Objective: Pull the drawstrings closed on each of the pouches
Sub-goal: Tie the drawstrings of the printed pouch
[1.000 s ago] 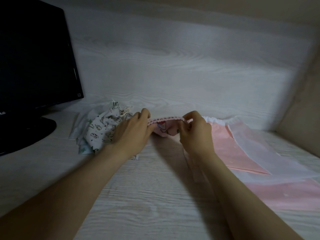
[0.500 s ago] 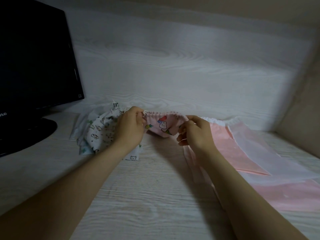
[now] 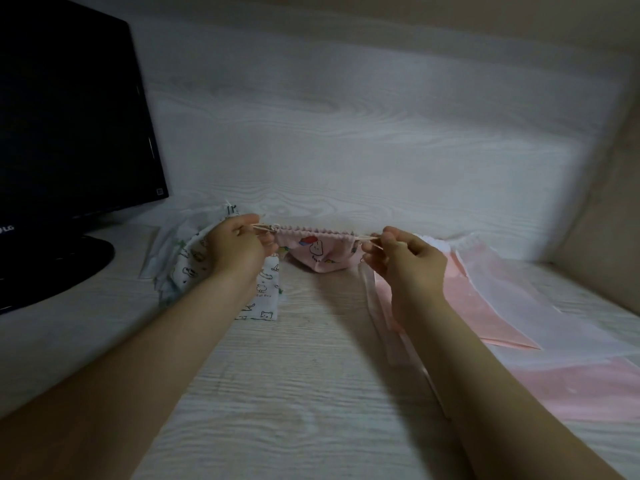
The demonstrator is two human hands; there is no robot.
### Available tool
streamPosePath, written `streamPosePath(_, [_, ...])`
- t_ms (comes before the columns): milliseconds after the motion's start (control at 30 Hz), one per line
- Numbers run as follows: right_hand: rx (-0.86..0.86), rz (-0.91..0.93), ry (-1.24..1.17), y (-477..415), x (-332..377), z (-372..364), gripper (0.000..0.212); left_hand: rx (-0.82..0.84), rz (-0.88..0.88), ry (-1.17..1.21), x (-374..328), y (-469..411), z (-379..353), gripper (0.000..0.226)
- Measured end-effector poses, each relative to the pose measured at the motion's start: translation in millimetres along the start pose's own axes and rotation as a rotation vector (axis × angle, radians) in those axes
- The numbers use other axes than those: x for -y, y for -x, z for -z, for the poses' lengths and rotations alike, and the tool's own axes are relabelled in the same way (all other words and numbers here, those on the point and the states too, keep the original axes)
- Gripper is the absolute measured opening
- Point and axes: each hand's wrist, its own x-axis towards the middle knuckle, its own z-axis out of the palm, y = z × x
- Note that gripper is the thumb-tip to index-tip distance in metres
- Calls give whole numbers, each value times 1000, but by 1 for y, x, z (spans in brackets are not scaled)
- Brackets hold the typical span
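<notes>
Hanging between our hands over the desk (image 3: 294, 393), the pink printed pouch (image 3: 317, 252) is puckered along its top; our left hand (image 3: 235, 251) and right hand (image 3: 408, 263) each pinch a taut drawstring (image 3: 367, 238) end, forearms reaching forward, white patterned pouches (image 3: 266, 299) beneath the left

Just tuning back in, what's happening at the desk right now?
A person holds a small pink pouch up between both hands. The left hand and the right hand each pinch an end of its drawstring and pull outward. The pouch's top is gathered but not drawn fully shut. White printed pouches lie heaped by the left hand, and flat pink pouches lie on the desk to the right.
</notes>
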Motion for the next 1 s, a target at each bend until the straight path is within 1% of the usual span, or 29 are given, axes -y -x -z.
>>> streamPosePath(100, [-53, -70, -125, -1, 2, -2, 21, -22, 89, 138, -6, 5, -2, 36])
streamPosePath(167, [-69, -99, -166, 0, 2, -3, 28, -35, 139, 216, -11, 8, -4, 33])
streamPosePath(300, [-63, -147, -250, 0, 0, -3, 33, -69, 233, 339, -17, 9, -3, 32])
streamPosePath(400, [-86, -155, -284, -2, 1, -3, 39, -109, 270, 356, -19, 9, -2, 36])
streamPosePath(500, [-122, -151, -335, -5, 1, -1, 43, -146, 261, 344, -23, 8, 0, 36])
streamPosePath(567, [-109, -131, -326, -6, 1, 0, 40, -139, 231, 290, -25, 8, 1, 36])
streamPosePath(600, [-79, -105, -293, -6, 2, -1, 35, -109, 199, 227, -24, 7, 1, 37])
streamPosePath(667, [21, -16, -141, -5, 2, -2, 31, 6, 87, 1, -22, 5, 0, 36])
streamPosePath(700, [79, 60, -20, -5, 0, -2, 35, 80, -5, -139, -22, 5, 0, 34])
streamPosePath(767, [179, 238, 277, -5, -5, -4, 48, 233, -227, -397, -23, 9, 2, 26])
streamPosePath(833, [259, 375, 578, -2, -9, -4, 51, 367, -458, -631, -22, 15, 5, 11])
streamPosePath(867, [293, 424, 706, -1, -11, -3, 48, 415, -567, -737, -20, 17, 7, 4])
streamPosePath(933, [354, 521, 918, 1, -15, -3, 32, 467, -732, -898, -13, 17, 10, 15])
streamPosePath(967, [385, 546, 991, 0, -17, -3, 23, 496, -756, -935, -12, 18, 10, 18])
streamPosePath(1000, [418, 547, 1055, 0, -20, -3, 20, 532, -761, -950, -10, 17, 11, 21])
